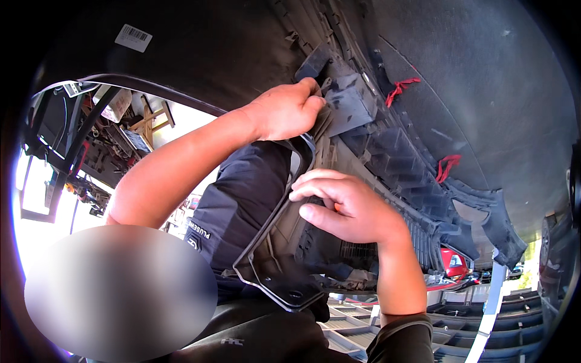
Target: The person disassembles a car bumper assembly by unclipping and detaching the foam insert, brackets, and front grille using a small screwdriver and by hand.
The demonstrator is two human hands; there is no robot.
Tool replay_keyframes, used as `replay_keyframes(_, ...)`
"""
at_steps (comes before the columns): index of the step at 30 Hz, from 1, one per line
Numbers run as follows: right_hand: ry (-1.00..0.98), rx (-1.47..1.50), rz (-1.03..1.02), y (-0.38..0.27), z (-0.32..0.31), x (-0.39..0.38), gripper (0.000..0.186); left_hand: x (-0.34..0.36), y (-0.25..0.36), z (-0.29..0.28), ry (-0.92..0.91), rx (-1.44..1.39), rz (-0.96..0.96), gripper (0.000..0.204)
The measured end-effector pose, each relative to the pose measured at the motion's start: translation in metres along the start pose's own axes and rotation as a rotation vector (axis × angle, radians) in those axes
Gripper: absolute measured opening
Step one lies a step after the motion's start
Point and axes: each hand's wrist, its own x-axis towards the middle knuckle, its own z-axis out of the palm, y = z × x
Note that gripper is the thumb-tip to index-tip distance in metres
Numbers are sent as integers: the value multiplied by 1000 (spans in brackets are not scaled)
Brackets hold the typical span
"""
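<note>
I see the long, ribbed strip of black plastic (387, 154) lying in front of me, its long axis slanting from upper centre to lower right, its flared end pointing down and right. My left hand (287, 112) is curled just beside the boxy, dark-grey plastic bracket (351, 104); I cannot tell what its fingers clamp. My right hand (351, 206) hovers lower, thumb and fingers apart, near the strip.
</note>
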Motion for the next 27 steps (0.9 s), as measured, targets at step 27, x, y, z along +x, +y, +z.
replay_keyframes(27,113,-212,78,-145,-11,-130,21,5,8,3,-11,-58,-51,38)
